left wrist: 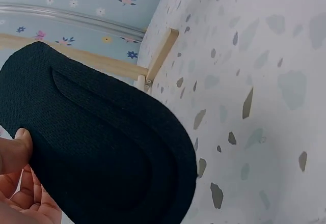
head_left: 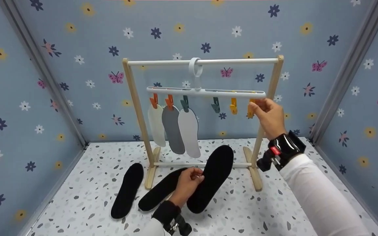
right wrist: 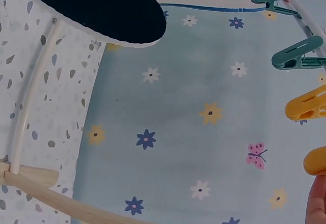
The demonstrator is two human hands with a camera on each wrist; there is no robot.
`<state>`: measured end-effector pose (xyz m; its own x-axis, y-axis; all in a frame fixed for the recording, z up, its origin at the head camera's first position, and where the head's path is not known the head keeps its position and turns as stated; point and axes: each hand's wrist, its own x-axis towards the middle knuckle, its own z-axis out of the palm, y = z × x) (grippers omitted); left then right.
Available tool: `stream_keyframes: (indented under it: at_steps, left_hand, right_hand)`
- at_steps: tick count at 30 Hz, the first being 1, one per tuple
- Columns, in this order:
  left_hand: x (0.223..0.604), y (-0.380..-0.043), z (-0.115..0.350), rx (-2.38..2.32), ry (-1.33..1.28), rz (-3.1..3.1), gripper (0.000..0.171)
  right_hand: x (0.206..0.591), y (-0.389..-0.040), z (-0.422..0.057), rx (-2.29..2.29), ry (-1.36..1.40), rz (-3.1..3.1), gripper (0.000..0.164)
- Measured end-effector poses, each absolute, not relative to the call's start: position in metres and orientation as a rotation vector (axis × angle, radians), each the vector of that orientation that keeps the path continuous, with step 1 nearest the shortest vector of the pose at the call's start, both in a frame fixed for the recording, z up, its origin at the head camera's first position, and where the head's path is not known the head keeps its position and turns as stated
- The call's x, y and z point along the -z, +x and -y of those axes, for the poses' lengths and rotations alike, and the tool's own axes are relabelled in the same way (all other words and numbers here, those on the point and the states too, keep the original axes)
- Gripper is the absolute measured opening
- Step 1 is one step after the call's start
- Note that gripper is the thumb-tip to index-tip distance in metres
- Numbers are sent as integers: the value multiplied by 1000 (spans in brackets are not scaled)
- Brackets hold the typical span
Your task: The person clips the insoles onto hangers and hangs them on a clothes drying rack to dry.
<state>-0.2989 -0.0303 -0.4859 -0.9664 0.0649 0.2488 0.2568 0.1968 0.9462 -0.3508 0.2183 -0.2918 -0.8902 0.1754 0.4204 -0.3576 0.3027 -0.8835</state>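
Note:
My left hand (head_left: 187, 183) pinches the edge of a black insole (head_left: 213, 177), held tilted above the table. In the left wrist view the thumb lies on one side of that insole (left wrist: 102, 127). Up at the hanger's right end, my right hand (head_left: 270, 117) grips a yellow clothespin (head_left: 251, 109). Three insoles hang from clips: a pale one (head_left: 157, 126), a grey one (head_left: 173, 131) and a white one (head_left: 189, 132). A green clothespin (head_left: 215, 105) and another yellow clothespin (head_left: 233, 106) hang with nothing in them. Most of the right hand is outside the right wrist view.
The white hanger (head_left: 205, 93) hangs from a wooden rack (head_left: 136, 108) with a white top rod. Two more black insoles lie on the speckled table, one at the left (head_left: 127, 190) and one partly behind the left hand (head_left: 162, 191). Flowered walls (head_left: 189, 19) enclose the space.

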Motion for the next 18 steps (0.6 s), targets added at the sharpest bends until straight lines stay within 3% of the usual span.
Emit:
stream_keyframes:
  at_steps: [12, 18]
  left_hand:
    - [495, -305, 28, 1853, -515, 2160, 8]
    - [483, -300, 18, 1939, -352, 2235, 10]
  right_hand:
    - [291, -352, -214, -1623, 173, 2062, 38]
    - [294, -352, -214, -1648, 157, 2045, 36]
